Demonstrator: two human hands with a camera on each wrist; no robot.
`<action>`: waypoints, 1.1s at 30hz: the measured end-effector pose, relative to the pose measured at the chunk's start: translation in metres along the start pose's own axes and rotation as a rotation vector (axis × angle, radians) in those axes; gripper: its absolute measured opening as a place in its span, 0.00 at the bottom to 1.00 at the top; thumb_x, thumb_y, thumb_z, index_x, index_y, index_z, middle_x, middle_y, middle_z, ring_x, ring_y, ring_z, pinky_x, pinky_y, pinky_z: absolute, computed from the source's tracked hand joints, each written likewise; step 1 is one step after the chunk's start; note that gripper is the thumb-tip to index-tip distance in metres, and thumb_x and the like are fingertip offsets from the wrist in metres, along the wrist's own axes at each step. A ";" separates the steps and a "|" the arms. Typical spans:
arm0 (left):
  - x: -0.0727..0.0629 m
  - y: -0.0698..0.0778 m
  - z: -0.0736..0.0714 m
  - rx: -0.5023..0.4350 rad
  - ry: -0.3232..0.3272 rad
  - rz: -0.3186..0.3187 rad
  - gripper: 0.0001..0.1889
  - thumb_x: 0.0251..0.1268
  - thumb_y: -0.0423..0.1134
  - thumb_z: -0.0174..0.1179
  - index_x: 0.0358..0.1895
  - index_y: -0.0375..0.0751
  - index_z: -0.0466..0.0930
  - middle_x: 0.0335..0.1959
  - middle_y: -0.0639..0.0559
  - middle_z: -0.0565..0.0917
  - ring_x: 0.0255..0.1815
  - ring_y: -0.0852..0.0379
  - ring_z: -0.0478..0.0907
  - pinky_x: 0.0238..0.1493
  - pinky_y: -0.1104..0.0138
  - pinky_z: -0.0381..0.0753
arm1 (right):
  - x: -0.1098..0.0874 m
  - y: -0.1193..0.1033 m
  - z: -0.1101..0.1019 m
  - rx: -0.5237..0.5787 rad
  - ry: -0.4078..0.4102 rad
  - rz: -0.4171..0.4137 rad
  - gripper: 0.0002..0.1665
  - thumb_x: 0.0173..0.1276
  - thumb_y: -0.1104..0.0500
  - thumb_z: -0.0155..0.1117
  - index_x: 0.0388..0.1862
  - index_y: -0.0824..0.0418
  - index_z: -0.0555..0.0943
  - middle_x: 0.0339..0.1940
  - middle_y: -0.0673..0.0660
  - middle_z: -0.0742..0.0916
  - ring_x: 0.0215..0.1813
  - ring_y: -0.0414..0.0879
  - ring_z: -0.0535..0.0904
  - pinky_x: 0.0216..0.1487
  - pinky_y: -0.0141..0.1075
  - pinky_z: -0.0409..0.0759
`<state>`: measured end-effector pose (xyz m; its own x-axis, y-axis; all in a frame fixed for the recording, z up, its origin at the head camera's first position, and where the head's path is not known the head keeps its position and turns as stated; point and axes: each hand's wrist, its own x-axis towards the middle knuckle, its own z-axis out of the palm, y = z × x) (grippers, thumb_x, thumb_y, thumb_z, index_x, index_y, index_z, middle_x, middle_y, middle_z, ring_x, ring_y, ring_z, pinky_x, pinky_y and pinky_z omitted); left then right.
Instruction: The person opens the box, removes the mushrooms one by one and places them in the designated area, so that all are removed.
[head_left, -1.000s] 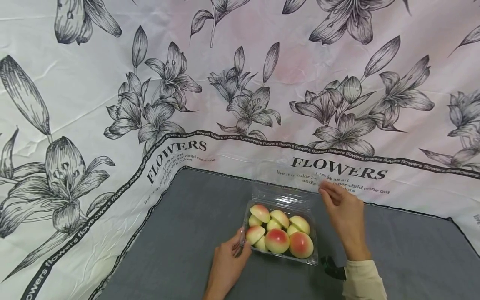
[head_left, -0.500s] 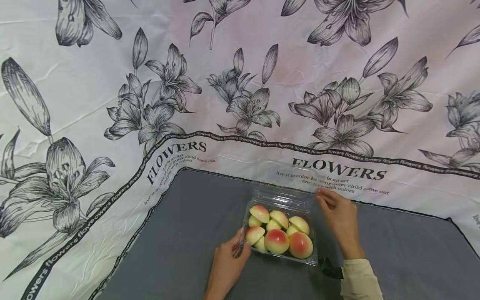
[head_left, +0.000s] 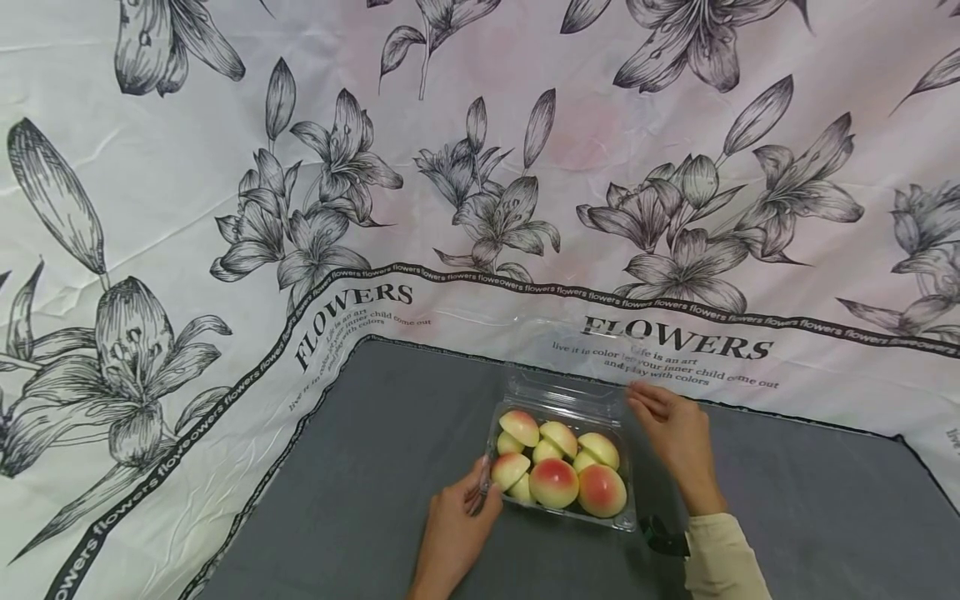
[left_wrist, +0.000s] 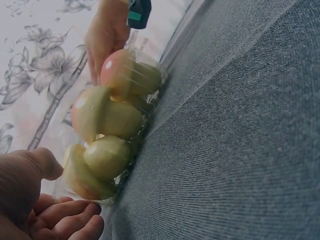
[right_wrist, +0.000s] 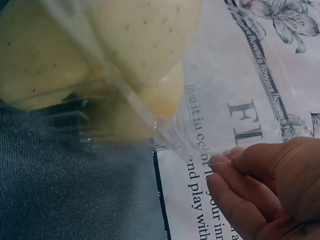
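Observation:
A clear plastic clamshell box (head_left: 570,518) sits on the grey cloth, filled with several red-and-yellow, apple-like fruits (head_left: 553,483). Some look like halves set askew on one another. My left hand (head_left: 457,517) grips the box's left side between thumb and fingers; the left wrist view shows this thumb (left_wrist: 47,162) beside the plastic. At the back, the transparent lid (head_left: 566,398) stands tilted up from its hinge. My right hand (head_left: 675,442) pinches the lid's right edge, with thumb and forefinger (right_wrist: 225,167) meeting on the thin plastic in the right wrist view. Much of the lid's outline is hard to see.
Grey cloth (head_left: 360,467) covers the table around the box. Close behind it rises a white curtain (head_left: 480,317) printed with flowers and lettering. A dark device (head_left: 663,537) is on my right wrist, near the box's front right corner.
My right hand has moved down and slightly left, and the lid edge it holds has shifted with it. The left hand and the box have stayed in place.

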<state>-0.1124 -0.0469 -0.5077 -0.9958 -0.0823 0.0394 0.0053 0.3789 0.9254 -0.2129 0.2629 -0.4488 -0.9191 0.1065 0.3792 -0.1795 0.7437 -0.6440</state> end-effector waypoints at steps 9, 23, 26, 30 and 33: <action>-0.001 0.000 0.000 0.023 0.014 -0.006 0.26 0.74 0.50 0.67 0.70 0.47 0.82 0.58 0.46 0.88 0.59 0.51 0.87 0.58 0.51 0.88 | 0.002 0.011 0.005 0.010 -0.045 0.015 0.21 0.76 0.56 0.72 0.65 0.58 0.87 0.51 0.54 0.93 0.50 0.52 0.91 0.41 0.18 0.82; 0.001 0.000 0.000 0.017 -0.011 -0.028 0.28 0.74 0.53 0.67 0.71 0.46 0.81 0.56 0.46 0.90 0.48 0.60 0.87 0.49 0.59 0.88 | 0.008 0.014 0.009 0.004 -0.095 0.025 0.24 0.76 0.57 0.72 0.67 0.64 0.84 0.51 0.60 0.92 0.52 0.56 0.91 0.51 0.54 0.88; 0.001 -0.001 0.000 0.013 -0.009 -0.027 0.27 0.74 0.53 0.67 0.71 0.46 0.81 0.57 0.47 0.89 0.52 0.58 0.87 0.51 0.57 0.89 | 0.009 0.016 0.010 0.012 -0.119 0.033 0.24 0.77 0.56 0.71 0.67 0.63 0.84 0.52 0.59 0.92 0.54 0.56 0.90 0.53 0.54 0.88; 0.000 0.000 0.000 0.012 0.000 -0.020 0.27 0.73 0.53 0.68 0.70 0.47 0.82 0.58 0.47 0.89 0.55 0.55 0.88 0.54 0.54 0.89 | 0.011 0.018 0.011 0.005 -0.129 0.030 0.24 0.77 0.55 0.71 0.67 0.63 0.85 0.52 0.59 0.92 0.54 0.56 0.90 0.51 0.54 0.89; 0.000 0.000 0.000 0.021 0.004 -0.020 0.27 0.73 0.53 0.68 0.70 0.48 0.82 0.54 0.48 0.91 0.52 0.57 0.88 0.53 0.55 0.90 | 0.011 0.019 0.011 -0.004 -0.132 0.022 0.24 0.76 0.56 0.72 0.66 0.64 0.85 0.51 0.59 0.92 0.53 0.56 0.90 0.49 0.52 0.90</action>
<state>-0.1121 -0.0468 -0.5074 -0.9954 -0.0936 0.0220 -0.0170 0.3964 0.9179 -0.2306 0.2708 -0.4645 -0.9610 0.0350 0.2744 -0.1579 0.7451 -0.6480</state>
